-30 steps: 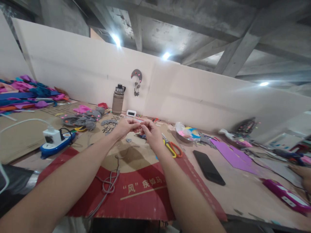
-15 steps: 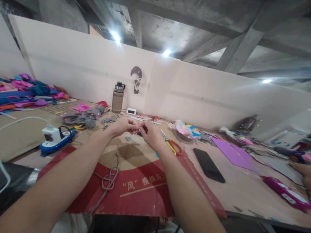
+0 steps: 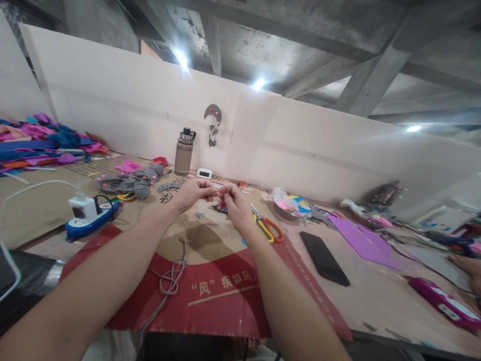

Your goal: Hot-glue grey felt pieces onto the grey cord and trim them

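Note:
My left hand [image 3: 195, 193] and my right hand [image 3: 235, 203] meet above the middle of the cardboard-covered table [image 3: 210, 245], fingertips pinched together. Both pinch a tiny item between them; it is too small to make out. A small grey scrap [image 3: 200, 215] lies on the cardboard just below the hands. Scissors with yellow and orange handles [image 3: 267, 228] lie right of my right hand. A grey cord [image 3: 169, 281] trails toward the near edge.
A black phone [image 3: 323, 258] lies right of the scissors. A white and blue power strip [image 3: 87, 214] sits left. Grey felt pieces [image 3: 130, 183], a water bottle [image 3: 184, 152], coloured felt stacks [image 3: 41, 143], purple sheet [image 3: 361, 240], pink box [image 3: 443, 303]. Another person's hand [image 3: 468, 268] at far right.
The hands stay pinched together in nearly the same place; they have shifted slightly, and the view has moved a little.

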`<state>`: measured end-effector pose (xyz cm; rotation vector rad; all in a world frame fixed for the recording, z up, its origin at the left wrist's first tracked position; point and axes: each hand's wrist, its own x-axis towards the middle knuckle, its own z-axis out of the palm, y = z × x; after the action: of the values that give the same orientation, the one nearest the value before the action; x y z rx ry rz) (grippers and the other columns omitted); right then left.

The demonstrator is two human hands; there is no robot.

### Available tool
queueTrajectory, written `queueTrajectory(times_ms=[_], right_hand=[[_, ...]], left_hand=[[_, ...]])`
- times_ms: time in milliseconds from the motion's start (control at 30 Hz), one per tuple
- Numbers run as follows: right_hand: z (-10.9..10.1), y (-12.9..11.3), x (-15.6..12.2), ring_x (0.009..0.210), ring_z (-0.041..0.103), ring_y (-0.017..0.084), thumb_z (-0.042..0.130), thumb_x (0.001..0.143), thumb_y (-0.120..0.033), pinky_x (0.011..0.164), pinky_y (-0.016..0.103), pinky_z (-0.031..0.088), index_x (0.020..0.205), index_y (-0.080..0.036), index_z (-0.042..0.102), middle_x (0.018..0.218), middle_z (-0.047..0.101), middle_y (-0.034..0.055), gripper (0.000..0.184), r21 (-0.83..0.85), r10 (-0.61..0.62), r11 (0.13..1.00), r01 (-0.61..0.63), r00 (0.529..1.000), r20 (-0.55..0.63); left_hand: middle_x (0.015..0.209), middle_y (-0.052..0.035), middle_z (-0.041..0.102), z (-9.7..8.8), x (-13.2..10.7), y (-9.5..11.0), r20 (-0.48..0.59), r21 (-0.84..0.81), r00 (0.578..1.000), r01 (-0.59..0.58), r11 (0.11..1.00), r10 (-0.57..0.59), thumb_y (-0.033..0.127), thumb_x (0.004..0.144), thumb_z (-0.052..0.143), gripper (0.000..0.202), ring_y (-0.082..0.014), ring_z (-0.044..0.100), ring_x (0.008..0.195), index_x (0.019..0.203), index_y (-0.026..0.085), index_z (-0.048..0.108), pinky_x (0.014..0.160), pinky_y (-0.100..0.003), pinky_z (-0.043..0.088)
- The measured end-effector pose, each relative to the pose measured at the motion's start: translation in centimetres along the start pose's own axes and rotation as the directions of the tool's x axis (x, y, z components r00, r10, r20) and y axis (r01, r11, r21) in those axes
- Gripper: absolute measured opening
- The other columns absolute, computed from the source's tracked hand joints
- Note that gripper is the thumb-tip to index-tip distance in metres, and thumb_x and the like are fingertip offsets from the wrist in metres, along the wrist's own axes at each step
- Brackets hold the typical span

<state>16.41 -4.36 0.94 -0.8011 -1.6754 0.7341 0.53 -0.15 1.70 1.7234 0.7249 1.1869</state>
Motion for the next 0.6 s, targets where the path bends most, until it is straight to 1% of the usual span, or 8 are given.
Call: queueTrajectory(times_ms=[100,167,233,300,367,467,533,600], right_hand=[[0.1,0.2,0.1,0.07,0.054,0.011,0.047,0.081,-0.029,0.057,0.022,0.047,0.091,-0.021,0.05,0.082,0.056,0.0002,0.013,-0.054,-0.027,0.998,0.028,0.999,0.024],[0.0,0.3,0.1,0.07,0.053,0.012,0.049,0.081,-0.03,0.058,0.022,0.046,0.088,-0.021,0.051,0.081,0.056,0.0003,0.011,-0.112,-0.049,0.992,0.051,0.999,0.018],[-0.1,0.3,0.1,0.068,0.051,0.012,0.051,0.081,-0.03,0.06,0.024,0.044,0.082,-0.021,0.051,0.077,0.056,-0.0001,0.009,-0.237,-0.07,0.969,0.067,0.998,-0.007],[-0.3,0.3,0.1,0.067,0.05,0.013,0.052,0.081,-0.029,0.063,0.025,0.041,0.077,-0.021,0.052,0.074,0.056,-0.0002,0.009,-0.378,-0.091,0.923,0.075,0.995,-0.025],[-0.4,0.3,0.0,0.067,0.049,0.013,0.053,0.08,-0.028,0.064,0.026,0.038,0.073,-0.02,0.051,0.072,0.056,0.0,0.01,-0.468,-0.108,0.88,0.077,0.993,-0.039],[-0.6,0.6,0.0,0.065,0.048,0.013,0.052,0.08,-0.027,0.062,0.026,0.035,0.071,-0.02,0.051,0.069,0.056,-0.0008,0.011,-0.511,-0.113,0.856,0.078,0.993,-0.038],[-0.7,0.9,0.0,0.062,0.047,0.013,0.051,0.08,-0.025,0.059,0.025,0.035,0.07,-0.02,0.051,0.066,0.055,-0.0018,0.011,-0.498,-0.083,0.865,0.059,0.996,-0.026],[-0.7,1.1,0.1,0.058,0.047,0.012,0.051,0.08,-0.026,0.056,0.024,0.035,0.07,-0.02,0.05,0.062,0.054,-0.0027,0.011,-0.438,-0.021,0.899,0.015,1.0,-0.009]], left_hand=[[0.056,-0.0014,0.059,0.1,0.0,0.1,0.044,0.002,0.999,-0.019,1.0,0.019,0.038,0.069,0.067,0.026,-0.0102,0.053,0.053,0.068,0.012,0.062,0.054,-0.023,0.04],[0.056,-0.0015,0.059,0.1,0.0,0.1,0.06,0.033,0.998,-0.036,0.999,0.034,0.038,0.069,0.067,0.026,-0.0104,0.054,0.053,0.068,0.013,0.061,0.055,-0.023,0.041],[0.055,-0.0011,0.059,0.2,-0.1,0.1,0.056,0.107,0.998,-0.048,0.993,0.042,0.037,0.069,0.067,0.024,-0.0105,0.054,0.053,0.067,0.013,0.062,0.055,-0.023,0.041],[0.055,-0.001,0.06,0.4,-0.2,0.3,0.041,0.196,0.998,-0.061,0.979,0.054,0.036,0.07,0.066,0.022,-0.0109,0.054,0.054,0.068,0.013,0.063,0.055,-0.023,0.041],[0.056,-0.0011,0.061,0.7,-0.4,0.6,0.018,0.286,0.997,-0.081,0.955,0.08,0.034,0.072,0.064,0.02,-0.0116,0.055,0.055,0.069,0.014,0.065,0.055,-0.022,0.04],[0.059,-0.0006,0.063,0.9,-0.6,1.2,0.004,0.464,0.986,-0.149,0.873,0.166,0.03,0.073,0.062,0.014,-0.012,0.055,0.057,0.069,0.017,0.068,0.056,-0.022,0.038],[0.059,-0.0001,0.063,0.9,-0.7,1.5,0.018,0.553,0.974,-0.197,0.81,0.225,0.026,0.072,0.063,0.011,-0.012,0.054,0.058,0.066,0.018,0.068,0.058,-0.023,0.036],[0.058,0.0001,0.062,0.8,-0.7,1.6,0.01,0.544,0.975,-0.193,0.816,0.223,0.025,0.071,0.062,0.01,-0.012,0.053,0.058,0.065,0.018,0.068,0.057,-0.023,0.036]])
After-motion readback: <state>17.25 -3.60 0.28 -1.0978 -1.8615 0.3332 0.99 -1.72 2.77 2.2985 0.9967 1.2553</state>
